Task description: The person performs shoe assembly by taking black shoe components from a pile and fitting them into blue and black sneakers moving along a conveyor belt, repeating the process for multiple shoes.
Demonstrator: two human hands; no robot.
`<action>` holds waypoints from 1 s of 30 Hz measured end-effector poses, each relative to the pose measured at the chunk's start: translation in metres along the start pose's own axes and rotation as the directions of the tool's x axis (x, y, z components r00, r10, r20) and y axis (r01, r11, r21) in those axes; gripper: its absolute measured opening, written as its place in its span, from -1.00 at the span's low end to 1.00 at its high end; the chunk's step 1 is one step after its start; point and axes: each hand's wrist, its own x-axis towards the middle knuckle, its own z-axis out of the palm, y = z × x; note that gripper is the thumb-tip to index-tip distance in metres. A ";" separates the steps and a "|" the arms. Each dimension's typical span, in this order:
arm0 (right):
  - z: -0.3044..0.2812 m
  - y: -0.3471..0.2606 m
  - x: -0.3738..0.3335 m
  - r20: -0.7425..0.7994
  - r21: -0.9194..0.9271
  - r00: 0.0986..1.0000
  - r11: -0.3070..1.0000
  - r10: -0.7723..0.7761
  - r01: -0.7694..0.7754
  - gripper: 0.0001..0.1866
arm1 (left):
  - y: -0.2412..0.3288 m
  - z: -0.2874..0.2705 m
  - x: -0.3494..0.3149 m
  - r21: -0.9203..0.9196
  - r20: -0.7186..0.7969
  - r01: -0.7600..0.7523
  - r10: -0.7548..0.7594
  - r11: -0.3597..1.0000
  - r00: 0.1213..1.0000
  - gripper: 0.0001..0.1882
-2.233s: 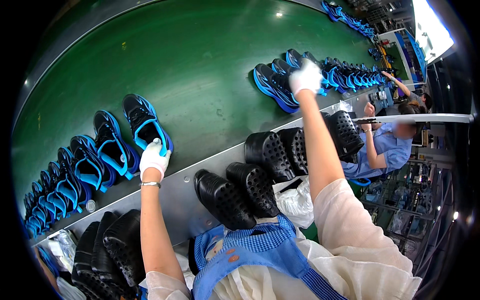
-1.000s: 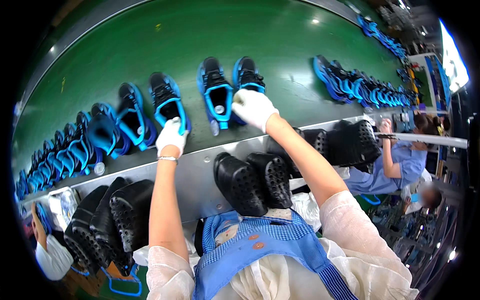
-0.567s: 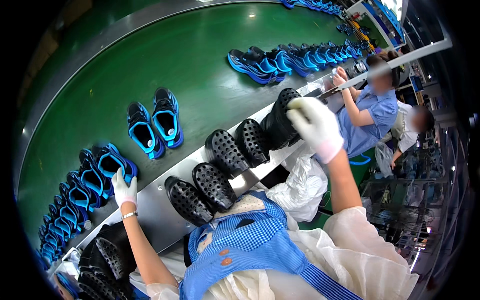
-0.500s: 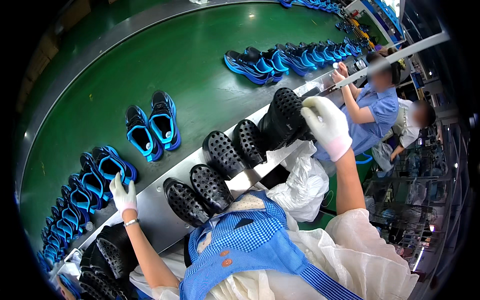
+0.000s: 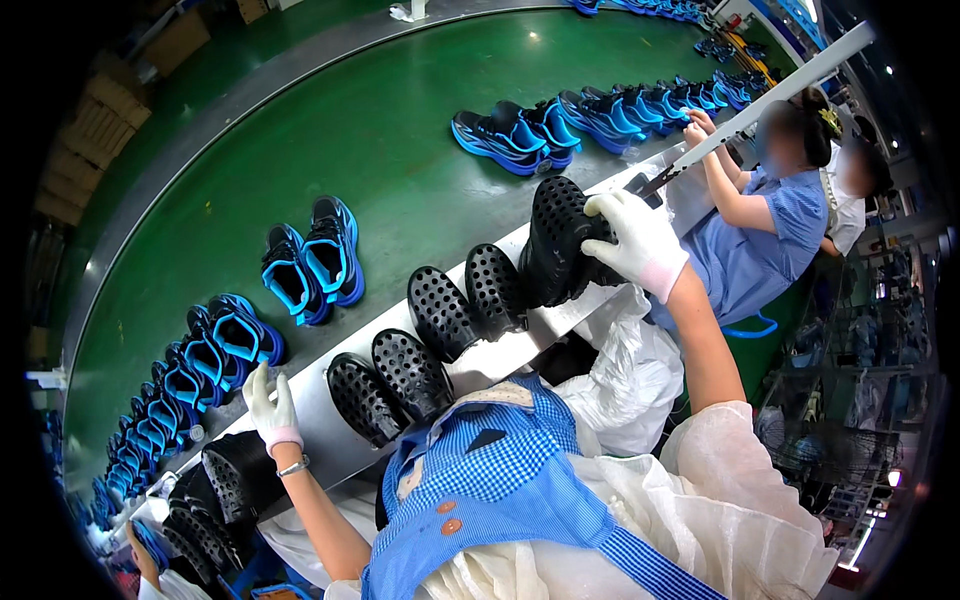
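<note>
right hand (image 5: 640,240) with a black clog (image 5: 563,235) in its grasp, left hand (image 5: 272,408) empty, fingers apart

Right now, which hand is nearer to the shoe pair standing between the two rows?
Left. The left hand is below-left of the shoe pair, apart; the right hand is farther right, at a black perforated clog.

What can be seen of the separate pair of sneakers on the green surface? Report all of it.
The pair of sneakers has black, textile-looking uppers, bright blue collars and trim, and blue soles. Both shoes stand upright on the green surface, close side by side, toes away from the person, the right shoe slightly farther forward. No hand touches them.
</note>
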 end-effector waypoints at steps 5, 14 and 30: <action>0.000 0.006 0.003 0.028 0.042 0.999 0.999 -0.025 0.024 -0.66 | 0.002 -0.002 -0.010 -0.015 0.010 0.022 -0.022 1.000 1.000 -0.65; 0.002 0.004 0.006 -0.002 0.068 0.998 0.996 -0.057 0.057 -0.65 | -0.001 -0.001 -0.019 -0.009 0.038 0.030 -0.029 1.000 0.999 -0.66; -0.029 -0.105 0.014 -0.141 0.147 0.947 0.940 -0.289 0.309 -0.63 | 0.034 -0.015 0.004 -0.533 0.173 0.199 -0.125 0.823 0.977 -0.61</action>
